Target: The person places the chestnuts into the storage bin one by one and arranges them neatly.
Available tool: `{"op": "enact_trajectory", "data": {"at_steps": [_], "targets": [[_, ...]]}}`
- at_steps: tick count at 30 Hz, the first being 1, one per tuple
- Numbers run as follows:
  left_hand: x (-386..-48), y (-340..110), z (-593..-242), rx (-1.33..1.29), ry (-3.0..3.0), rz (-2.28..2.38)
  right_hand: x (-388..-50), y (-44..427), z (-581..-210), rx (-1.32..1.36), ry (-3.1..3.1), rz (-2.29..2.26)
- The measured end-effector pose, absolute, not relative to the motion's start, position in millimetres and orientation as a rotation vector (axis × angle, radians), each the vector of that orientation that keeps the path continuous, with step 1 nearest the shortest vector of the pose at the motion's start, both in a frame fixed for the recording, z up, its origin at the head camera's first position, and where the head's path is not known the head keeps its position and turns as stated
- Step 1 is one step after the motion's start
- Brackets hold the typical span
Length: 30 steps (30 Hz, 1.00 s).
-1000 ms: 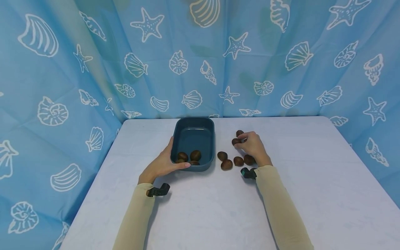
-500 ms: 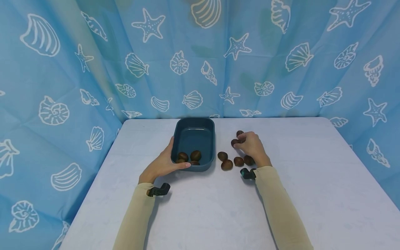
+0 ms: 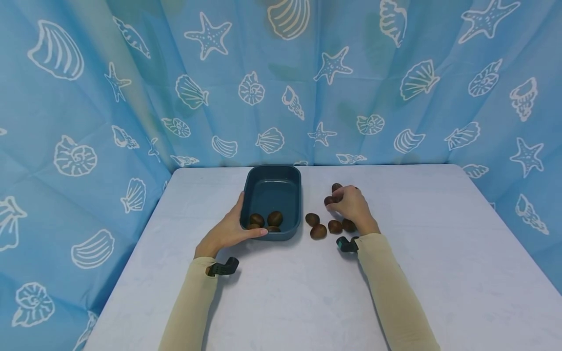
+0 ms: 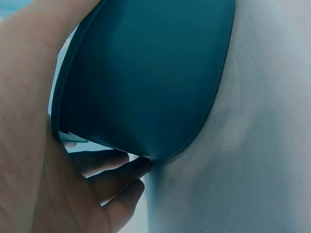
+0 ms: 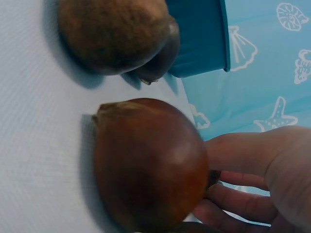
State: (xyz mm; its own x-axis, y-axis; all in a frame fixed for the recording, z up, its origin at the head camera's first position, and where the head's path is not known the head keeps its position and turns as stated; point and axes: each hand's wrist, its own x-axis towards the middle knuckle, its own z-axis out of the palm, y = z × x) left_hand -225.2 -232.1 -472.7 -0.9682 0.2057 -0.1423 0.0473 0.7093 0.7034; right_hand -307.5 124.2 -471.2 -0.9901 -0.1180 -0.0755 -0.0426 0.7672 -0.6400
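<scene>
Behind everything I see a blue curtain (image 3: 281, 112) printed with white shells and starfish, and before it a white tablecloth (image 3: 281, 297), where a deep teal rectangular dish (image 3: 273, 195) stands at the far edge with four brown chestnuts (image 3: 275, 218) gathered in its near end. From my place I observe the left hand (image 3: 227, 231) gripping this dish by its near left corner, thumb over the rim, while the right hand (image 3: 353, 204), beside it, pinches a partly hidden chestnut (image 3: 329, 200). Around that hand, I find several loose chestnuts (image 3: 318, 231) lying on the cloth.
</scene>
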Motion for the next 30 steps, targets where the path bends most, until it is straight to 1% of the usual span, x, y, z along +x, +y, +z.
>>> {"op": "enact_trajectory", "data": {"at_steps": [12,17,30], "targets": [[-225.6,-231.4,-470.8,0.244,2.711,1.130,-304.6,123.1,-453.1,-0.264,2.775,-1.198],[-226.0,-231.9,-471.5,0.243,2.709,1.126,-299.2,120.0,-442.0,-0.271,2.725,-1.278],[-224.8,-231.7,-472.6,0.229,2.699,1.139,-284.4,105.2,-419.6,-0.406,2.667,-1.411]]}}
